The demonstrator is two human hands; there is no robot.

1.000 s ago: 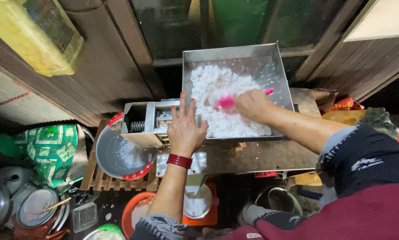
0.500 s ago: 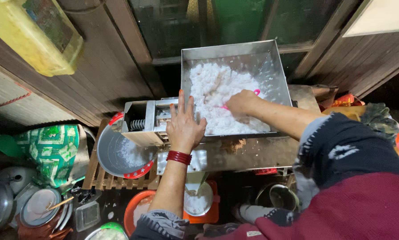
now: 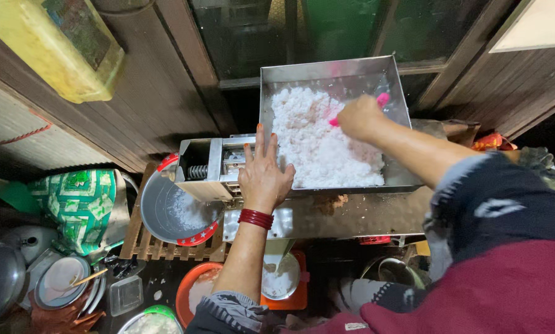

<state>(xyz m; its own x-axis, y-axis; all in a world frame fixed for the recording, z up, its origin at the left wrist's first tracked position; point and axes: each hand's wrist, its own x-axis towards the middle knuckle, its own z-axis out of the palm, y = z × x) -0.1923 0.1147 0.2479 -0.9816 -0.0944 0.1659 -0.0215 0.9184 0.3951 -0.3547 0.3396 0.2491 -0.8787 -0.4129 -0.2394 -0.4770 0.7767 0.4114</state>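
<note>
The left hand was spread out flat, fingers wide apart and pointing away from the body, palm pressed down at the near-left corner of the steel tray. Nothing was gripped by it; the fingertips were laid right at the edge of the white grated stuff, touching it or just about. Red bangles were worn at the wrist, and the forearm was stretched straight up from the bottom of the view, pretty much vertical in the frame.

The right hand was curled shut around a pink tool, only the pink ends of which could be seen poking out on either side of the fist, so what kind of tool it was couldn't be told. The fist was held over the far right part of the white heap, knuckles up, with the arm brought in diagonally from the lower right, sleeve pushed up near the elbow.

The white heap was piled in the tray, mostly across the left and middle, with bare metal left along the far right wall. The tray was seated on top of a metal machine, with a spring seen at the machine's left end. Just left of that, a round metal basin with a bit of white stuff in it was set on a wooden slatted rack. Below the machine, an orange container with more white stuff was parked on the floor.
</note>
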